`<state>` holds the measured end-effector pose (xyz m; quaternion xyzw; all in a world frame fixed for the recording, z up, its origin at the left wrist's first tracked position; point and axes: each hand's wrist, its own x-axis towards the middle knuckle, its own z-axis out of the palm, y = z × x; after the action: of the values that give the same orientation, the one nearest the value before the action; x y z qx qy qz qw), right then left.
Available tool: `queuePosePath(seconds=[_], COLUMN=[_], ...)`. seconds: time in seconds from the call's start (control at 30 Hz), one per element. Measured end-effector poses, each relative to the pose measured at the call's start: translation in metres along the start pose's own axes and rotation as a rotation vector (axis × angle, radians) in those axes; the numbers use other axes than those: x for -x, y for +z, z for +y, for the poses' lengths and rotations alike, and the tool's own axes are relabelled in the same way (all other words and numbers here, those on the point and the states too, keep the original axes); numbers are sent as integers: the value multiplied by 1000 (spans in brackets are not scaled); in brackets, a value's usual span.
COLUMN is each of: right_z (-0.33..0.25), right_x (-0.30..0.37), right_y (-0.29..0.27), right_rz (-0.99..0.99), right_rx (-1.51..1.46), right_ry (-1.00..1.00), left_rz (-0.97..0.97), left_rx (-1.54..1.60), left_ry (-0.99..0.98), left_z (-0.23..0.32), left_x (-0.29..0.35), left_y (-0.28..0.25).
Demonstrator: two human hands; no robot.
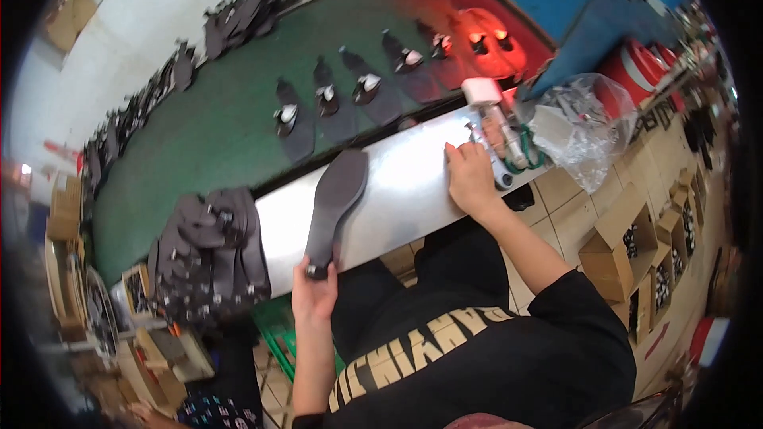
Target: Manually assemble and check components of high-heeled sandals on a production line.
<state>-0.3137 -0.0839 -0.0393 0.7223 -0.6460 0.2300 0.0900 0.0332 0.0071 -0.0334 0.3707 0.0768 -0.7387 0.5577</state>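
My left hand [315, 292] is closed on the narrow heel end of a dark grey shoe sole [340, 183]. The sole's wide end points away from me over the shiny metal ledge [401, 202]. Farther right, my right hand [472, 178] is at the ledge, its fingers curled together; what they hold, if anything, is hidden. Just beside it lie a silvery hand tool [491, 151] and a pale-headed tool [482, 92]. On the left, dark soles [211, 254] sit in a heap at the ledge's end.
Beyond the ledge, a green conveyor belt [226, 115] carries several sandals [362, 95], some in red light by a red and blue housing [509, 0]. More dark pieces [250, 16] line its far edge. A clear plastic bag [584, 127] and cardboard boxes [624, 246] are at right.
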Motion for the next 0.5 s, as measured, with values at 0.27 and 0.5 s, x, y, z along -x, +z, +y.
queuePosePath(seconds=[0.27, 0.5], right_z=[-112, -139], right_x=[32, 51], right_y=[-56, -36], right_rz=[-737, -595], right_rx=[-1441, -1451], right_ry=[157, 197], left_rz=[22, -93], left_rx=[160, 149], left_ry=[-136, -128], left_z=[-26, -35], left_x=[-10, -6], left_y=[55, 49])
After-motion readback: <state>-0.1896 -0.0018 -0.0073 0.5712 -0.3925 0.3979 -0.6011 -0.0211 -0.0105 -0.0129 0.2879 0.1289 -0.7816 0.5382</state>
